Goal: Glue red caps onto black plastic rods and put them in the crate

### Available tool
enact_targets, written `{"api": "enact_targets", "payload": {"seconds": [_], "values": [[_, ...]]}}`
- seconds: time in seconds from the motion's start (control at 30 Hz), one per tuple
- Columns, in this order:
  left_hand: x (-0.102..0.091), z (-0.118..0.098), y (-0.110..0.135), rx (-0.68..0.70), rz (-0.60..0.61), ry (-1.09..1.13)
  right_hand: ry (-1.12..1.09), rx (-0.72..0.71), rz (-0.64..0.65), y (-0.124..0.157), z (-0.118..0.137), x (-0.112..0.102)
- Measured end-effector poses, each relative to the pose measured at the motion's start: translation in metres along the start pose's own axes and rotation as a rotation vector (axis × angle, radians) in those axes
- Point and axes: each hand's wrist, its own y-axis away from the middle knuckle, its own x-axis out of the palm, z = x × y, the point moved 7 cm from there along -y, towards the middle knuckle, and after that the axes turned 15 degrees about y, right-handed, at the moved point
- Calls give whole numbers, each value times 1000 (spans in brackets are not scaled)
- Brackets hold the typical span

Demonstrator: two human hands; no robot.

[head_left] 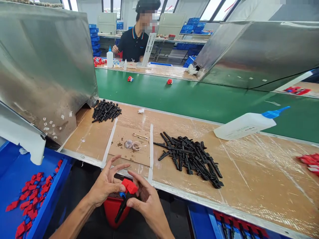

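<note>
Left hand (109, 184) pinching red block (130, 186), right hand (149, 197) black stick (121, 210) | looks paired: row (241, 223), their four o'clock | loose: reds (32, 187) nine, blacks (189, 154) two

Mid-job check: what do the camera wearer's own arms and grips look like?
The left grip and right grip are ungloved human hands. The left forearm is bare down to the picture's lower edge, as is the short stretch of right wrist in view. No sleeve, watch, bracelet, cable or marking shows; some fingers are partly hidden, so a ring can't be fully ruled out.
</note>
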Motion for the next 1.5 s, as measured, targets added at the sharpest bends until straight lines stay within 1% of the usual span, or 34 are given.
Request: {"api": "enact_targets", "payload": {"seconds": [0.07, 0.1, 0.13, 0.2, 0.3, 0.33, 0.4, 0.5, 0.6, 0.7, 0.77, 0.8, 0.87, 0.93, 0.97, 1.0, 1.07, 1.13, 1.17, 1.2, 1.23, 1.3, 1.4, 1.43, 1.47, 1.5], "values": [[6, 2, 0, -40, 64, 11, 38, -54, 115, 3, 2, 5], [8, 3, 1, -49, 84, -5, 49, -76, 145, 4, 2, 6], [11, 3, 3, -51, 98, -40, 60, -99, 147, 6, 2, 5], [18, 2, 9, -18, 114, -201, 106, -155, 69, 8, 3, -3], [28, -3, 21, 88, 171, -613, 210, -261, -102, 12, 9, -20], [31, -4, 25, 118, 209, -737, 230, -297, -128, 13, 12, -24], [34, -2, 29, 147, 280, -898, 253, -346, -122, 14, 17, -25], [29, 4, 29, 159, 308, -988, 288, -362, -69, 15, 22, -22], [28, 9, 28, 180, 303, -1037, 325, -401, -96, 19, 27, -21], [36, 10, 30, 246, 334, -1097, 338, -481, -150, 25, 31, -21], [43, 11, 33, 272, 366, -1100, 333, -509, -176, 28, 31, -22], [45, 11, 34, 273, 372, -1090, 325, -510, -191, 29, 29, -23], [46, 12, 34, 276, 344, -1055, 305, -484, -229, 30, 24, -26], [43, 14, 32, 253, 285, -989, 286, -425, -266, 28, 17, -29], [40, 17, 30, 217, 244, -928, 266, -385, -273, 27, 12, -31], [36, 21, 27, 155, 199, -830, 237, -342, -271, 26, 8, -32], [28, 34, 21, -25, 133, -527, 164, -253, -265, 22, -2, -33], [25, 49, 17, -185, 103, -195, 110, -156, -268, 20, -10, -34], [25, 55, 15, -236, 103, -73, 102, -110, -274, 20, -14, -34], [26, 60, 13, -266, 108, -4, 101, -72, -282, 20, -17, -34], [27, 64, 12, -277, 107, 11, 105, -45, -291, 21, -18, -34], [29, 70, 9, -268, 100, -79, 128, -32, -338, 27, -17, -36], [31, 72, 4, -207, 136, -385, 174, -62, -403, 38, -6, -46], [30, 69, 2, -161, 165, -515, 177, -75, -422, 42, -2, -55], [30, 64, -3, -74, 201, -667, 168, -85, -452, 47, 2, -68], [29, 54, -9, 73, 221, -823, 155, -88, -497, 53, 4, -86]]}}
